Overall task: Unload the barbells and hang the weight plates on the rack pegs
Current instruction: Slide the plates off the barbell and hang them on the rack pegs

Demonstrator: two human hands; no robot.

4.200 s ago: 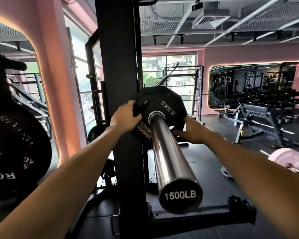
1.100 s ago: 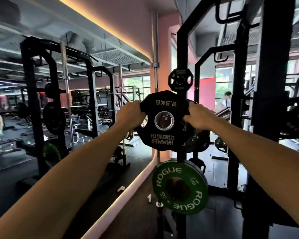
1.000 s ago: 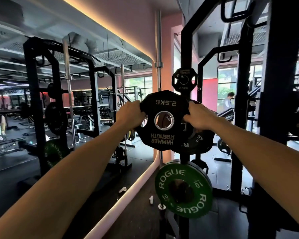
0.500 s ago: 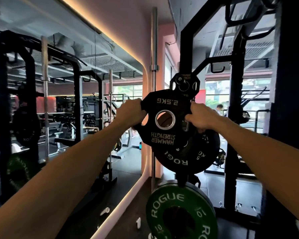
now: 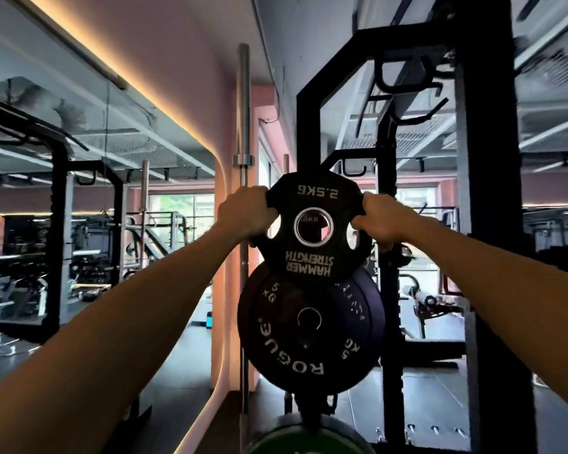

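I hold a small black 2.5 kg Hammer Strength plate [image 5: 313, 204] upside down at chest height, flat against the black rack upright [image 5: 307, 126]. My left hand [image 5: 243, 217] grips its left grip hole and my right hand [image 5: 382, 222] grips its right one. Through its centre hole shows another small plate behind it; the peg itself is hidden. Just below hang black 5 kg Rogue plates [image 5: 295, 332] on their peg, overlapped at the top by my plate. A green plate's [image 5: 286, 442] top edge shows at the bottom.
A steel barbell [image 5: 243, 126] stands upright just left of the rack, against a pink wall corner. A thick black post [image 5: 486, 191] rises close on the right. A large mirror on the left reflects other racks. Dark rubber floor lies below.
I carried the plate off the barbell sleeve to the rack. Over the last second I moved closer and raised the plate up over the small plate on the top peg.
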